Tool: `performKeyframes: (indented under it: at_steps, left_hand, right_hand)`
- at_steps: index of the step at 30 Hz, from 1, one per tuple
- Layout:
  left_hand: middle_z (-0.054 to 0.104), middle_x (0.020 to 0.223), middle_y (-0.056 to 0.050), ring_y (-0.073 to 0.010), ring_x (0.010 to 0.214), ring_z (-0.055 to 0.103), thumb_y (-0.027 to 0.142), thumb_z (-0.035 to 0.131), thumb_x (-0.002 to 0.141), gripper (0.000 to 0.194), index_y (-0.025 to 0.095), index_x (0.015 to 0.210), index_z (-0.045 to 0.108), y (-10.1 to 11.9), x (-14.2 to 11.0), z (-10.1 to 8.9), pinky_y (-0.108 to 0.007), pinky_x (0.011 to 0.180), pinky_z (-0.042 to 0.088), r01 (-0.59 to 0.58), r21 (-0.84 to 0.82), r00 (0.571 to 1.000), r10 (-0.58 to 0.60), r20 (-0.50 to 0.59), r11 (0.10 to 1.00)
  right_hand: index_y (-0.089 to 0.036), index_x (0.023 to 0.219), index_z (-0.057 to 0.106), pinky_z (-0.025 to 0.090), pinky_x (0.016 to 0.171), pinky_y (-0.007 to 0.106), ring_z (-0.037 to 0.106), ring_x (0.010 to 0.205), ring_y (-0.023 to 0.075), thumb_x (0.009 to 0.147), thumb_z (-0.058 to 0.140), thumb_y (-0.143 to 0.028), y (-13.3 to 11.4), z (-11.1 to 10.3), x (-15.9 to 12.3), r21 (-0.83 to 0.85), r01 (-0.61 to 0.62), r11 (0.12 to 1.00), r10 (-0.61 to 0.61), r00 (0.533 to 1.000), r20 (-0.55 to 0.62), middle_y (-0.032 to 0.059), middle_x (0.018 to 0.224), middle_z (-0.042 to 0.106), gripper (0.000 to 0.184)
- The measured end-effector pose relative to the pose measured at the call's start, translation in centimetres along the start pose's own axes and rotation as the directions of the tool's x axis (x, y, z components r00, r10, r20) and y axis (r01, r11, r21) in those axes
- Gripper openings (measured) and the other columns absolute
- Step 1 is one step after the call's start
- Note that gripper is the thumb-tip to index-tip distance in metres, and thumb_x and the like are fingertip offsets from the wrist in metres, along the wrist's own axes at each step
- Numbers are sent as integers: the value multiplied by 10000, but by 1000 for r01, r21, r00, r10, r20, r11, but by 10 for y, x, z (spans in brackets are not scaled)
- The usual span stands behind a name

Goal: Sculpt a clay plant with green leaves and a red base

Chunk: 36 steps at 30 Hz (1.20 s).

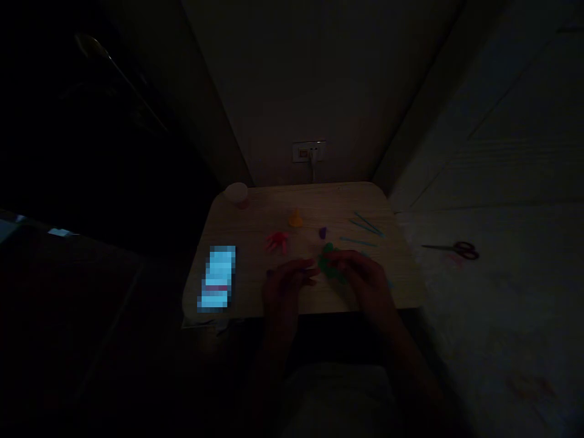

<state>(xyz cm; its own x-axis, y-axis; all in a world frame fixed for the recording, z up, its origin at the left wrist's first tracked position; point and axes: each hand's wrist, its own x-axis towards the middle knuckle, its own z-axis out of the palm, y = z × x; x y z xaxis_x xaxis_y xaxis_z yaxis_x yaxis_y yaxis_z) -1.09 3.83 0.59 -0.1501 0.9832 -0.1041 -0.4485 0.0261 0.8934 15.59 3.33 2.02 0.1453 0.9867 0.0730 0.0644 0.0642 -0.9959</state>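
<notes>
The scene is very dim. My right hand (365, 277) has its fingers closed on a bumpy green piece (329, 263), perhaps modelling clay, over the right half of a small wooden table (255, 301). Just left of it, my left hand (283, 286) is curled with thumb and fingers together, its tips close to the green piece; whatever is between them is too dark to make out. Beyond the hands lie a small purple piece (323, 233), a pink-red piece with several arms (277, 241) and an orange peaked piece (296, 219).
Several thin blue-green sticks (358, 241) lie on the table's right side. A pale cup (236, 194) stands at the back left corner, and a lit phone (218, 278) lies front left. Scissors (460, 249) rest on a pale surface to the right. A wall socket (309, 151) holds a plug.
</notes>
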Motion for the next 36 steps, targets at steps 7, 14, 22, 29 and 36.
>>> performKeyframes:
  at_steps: [7, 14, 22, 29, 36]
  left_hand:
    - [820, 718, -50, -260, 666, 814, 244, 1002, 566, 371, 177, 816, 736, -3, -1, -5, -298, 580, 653, 66, -21, 998, -66, -7, 998]
    - [808, 677, -86, -259, 577, 792, 487, 972, 670, 407, 156, 790, 769, 4, -5, 2, -273, 478, 614, 65, -48, 998, -64, 28, 997]
    - [854, 1029, -122, -285, 991, 829, 357, 969, 714, 238, 191, 815, 831, 0, -7, 4, -371, 873, 690, 3, -77, 998, 2, 67, 997]
    - [839, 793, -70, -246, 719, 826, 393, 1020, 594, 347, 181, 748, 793, 0, -6, 3, -315, 660, 688, 38, -54, 999, -39, -20, 998]
    - [764, 581, -65, -214, 459, 734, 609, 959, 626, 516, 147, 736, 756, 9, -7, 7, -247, 433, 587, 111, -53, 994, -112, -15, 992]
  right_hand:
    - [-274, 1006, 823, 555, 934, 396, 759, 996, 249, 952, 695, -369, 1, 0, 0, -2, -10, 1000, 10, 1000, -3, 47, 1052, 836, 168]
    - [-256, 1002, 822, 567, 926, 402, 760, 992, 256, 934, 710, -385, -2, 1, 0, 1, -17, 1000, 17, 1000, -6, 57, 1048, 836, 183]
    - [-268, 1004, 825, 565, 946, 413, 761, 1007, 259, 937, 703, -366, -4, 2, -1, 1, -15, 1000, 15, 1000, -10, 55, 1066, 838, 170]
    - [-266, 1015, 823, 562, 939, 411, 763, 997, 258, 947, 693, -367, -2, 1, 0, -12, -12, 1000, 12, 1000, -1, 54, 1053, 837, 178]
    - [-263, 999, 824, 570, 921, 405, 763, 980, 256, 941, 703, -369, -2, 1, 0, -20, -6, 1000, 5, 1000, -10, 53, 1040, 837, 171]
